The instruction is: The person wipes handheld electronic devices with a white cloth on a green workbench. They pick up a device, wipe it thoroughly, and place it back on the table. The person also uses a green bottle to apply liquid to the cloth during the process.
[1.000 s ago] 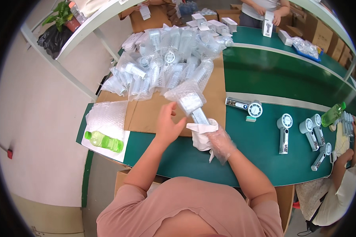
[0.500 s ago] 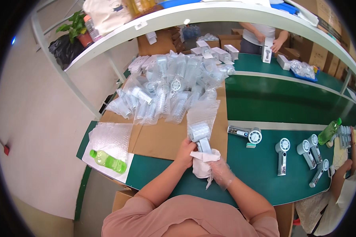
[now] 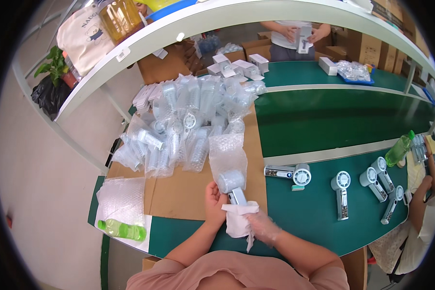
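A light-blue handheld fan [image 3: 237,196] is tilted before me at the table's front edge. Its round head reaches into the mouth of a bubble-wrap bag [image 3: 228,153], which lies over the cardboard. My left hand [image 3: 215,204] is curled against the left side of the fan's neck, its fingertips partly hidden. A white cloth [image 3: 239,224] is wrapped about the lower handle. My right hand [image 3: 264,228], in a clear plastic glove, grips this cloth from the right, so the handle's end is hidden.
Several bagged fans [image 3: 188,116] are heaped on a cardboard sheet [image 3: 179,195]. At left lie bubble-wrap sheets [image 3: 122,198] and a green bottle [image 3: 122,230]. Unbagged fans [image 3: 342,193] lie on the green table [image 3: 299,227]. A shelf [image 3: 217,19] spans overhead. Another person [image 3: 295,36] holds a box across the table.
The view has shifted, so most things sit further left and the front table lower. My left fingers have loosened somewhat around the fan's neck. The cloth still covers the handle.
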### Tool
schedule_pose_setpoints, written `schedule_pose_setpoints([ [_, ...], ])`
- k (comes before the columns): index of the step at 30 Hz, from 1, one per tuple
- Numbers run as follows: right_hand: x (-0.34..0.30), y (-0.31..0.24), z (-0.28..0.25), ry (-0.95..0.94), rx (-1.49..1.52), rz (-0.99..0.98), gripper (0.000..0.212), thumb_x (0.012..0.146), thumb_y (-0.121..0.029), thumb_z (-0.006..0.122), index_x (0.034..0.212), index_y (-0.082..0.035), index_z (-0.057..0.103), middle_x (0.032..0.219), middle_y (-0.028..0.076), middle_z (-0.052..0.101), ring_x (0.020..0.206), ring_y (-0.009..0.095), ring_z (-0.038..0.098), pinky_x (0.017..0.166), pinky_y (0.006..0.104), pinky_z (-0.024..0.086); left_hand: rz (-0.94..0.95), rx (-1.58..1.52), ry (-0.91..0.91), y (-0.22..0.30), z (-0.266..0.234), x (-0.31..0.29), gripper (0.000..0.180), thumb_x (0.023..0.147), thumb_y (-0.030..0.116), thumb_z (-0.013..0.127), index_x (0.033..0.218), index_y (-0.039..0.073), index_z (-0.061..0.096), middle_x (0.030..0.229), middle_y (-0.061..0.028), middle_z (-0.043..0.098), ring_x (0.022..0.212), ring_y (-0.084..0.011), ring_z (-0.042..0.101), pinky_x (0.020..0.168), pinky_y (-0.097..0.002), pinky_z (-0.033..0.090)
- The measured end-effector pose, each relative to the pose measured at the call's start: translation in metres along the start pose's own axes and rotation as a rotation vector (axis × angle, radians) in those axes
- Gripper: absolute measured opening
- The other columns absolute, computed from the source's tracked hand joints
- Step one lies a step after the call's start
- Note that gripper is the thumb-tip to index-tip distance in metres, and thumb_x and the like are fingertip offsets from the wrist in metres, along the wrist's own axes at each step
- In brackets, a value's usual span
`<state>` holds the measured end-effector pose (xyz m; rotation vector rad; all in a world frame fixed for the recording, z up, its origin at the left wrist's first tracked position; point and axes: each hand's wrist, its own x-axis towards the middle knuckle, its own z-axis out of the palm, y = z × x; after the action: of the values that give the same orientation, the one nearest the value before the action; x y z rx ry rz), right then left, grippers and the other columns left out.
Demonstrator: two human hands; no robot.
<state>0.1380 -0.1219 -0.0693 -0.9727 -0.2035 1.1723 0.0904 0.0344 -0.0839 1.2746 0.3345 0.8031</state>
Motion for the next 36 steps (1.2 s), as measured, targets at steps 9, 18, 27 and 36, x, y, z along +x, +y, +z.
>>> schedule_pose_setpoints([
  [9, -0.011, -0.006, 0.009, 0.021, -0.164, -0.152, 0.028, 0.092, -0.012, 0.054, 0.119, -0.003, 0.051, 0.103, 0.006, 0.059, 0.088, 0.013, 0.058, 0.075, 0.0278, 0.05, -0.101, -0.109, -0.005, 0.013, 0.009, -0.005, 0.023, 0.095, 0.004, 0.046, 0.117, 0.003, 0.043, 0.105, -0.0101, 0.06, 0.086, -0.0145, 0.062, 0.076, -0.028, 0.053],
  [18, 0.017, 0.019, -0.022, 0.119, -0.466, -0.148, 0.027, 0.093, -0.016, 0.049, 0.115, -0.001, 0.056, 0.098, 0.008, 0.061, 0.084, 0.017, 0.06, 0.069, 0.0324, 0.049, 0.192, 0.918, -0.191, 0.009, -0.004, -0.02, 0.011, 0.087, 0.003, 0.052, 0.097, 0.003, 0.056, 0.078, -0.0123, 0.061, 0.073, -0.0225, 0.062, 0.064, -0.0321, 0.048],
  [27, -0.02, -0.026, 0.016, 0.029, -0.51, 0.055, 0.029, 0.092, -0.025, 0.05, 0.107, -0.002, 0.06, 0.091, 0.009, 0.062, 0.075, 0.017, 0.059, 0.063, 0.0314, 0.047, 0.502, 1.148, -0.254, 0.075, 0.019, -0.018, 0.015, 0.08, -0.001, 0.057, 0.093, 0.003, 0.061, 0.077, -0.0178, 0.056, 0.073, -0.0353, 0.058, 0.063, -0.0404, 0.046],
  [36, -0.032, -0.038, 0.023, -0.05, -0.165, 0.123, 0.037, 0.089, -0.034, 0.056, 0.108, -0.002, 0.059, 0.084, 0.008, 0.065, 0.074, 0.019, 0.064, 0.068, 0.0331, 0.052, 0.365, 0.941, -0.201, 0.062, -0.006, -0.041, 0.012, 0.089, 0.007, 0.053, 0.097, 0.002, 0.061, 0.077, -0.0107, 0.059, 0.07, -0.0257, 0.057, 0.063, -0.0363, 0.046],
])
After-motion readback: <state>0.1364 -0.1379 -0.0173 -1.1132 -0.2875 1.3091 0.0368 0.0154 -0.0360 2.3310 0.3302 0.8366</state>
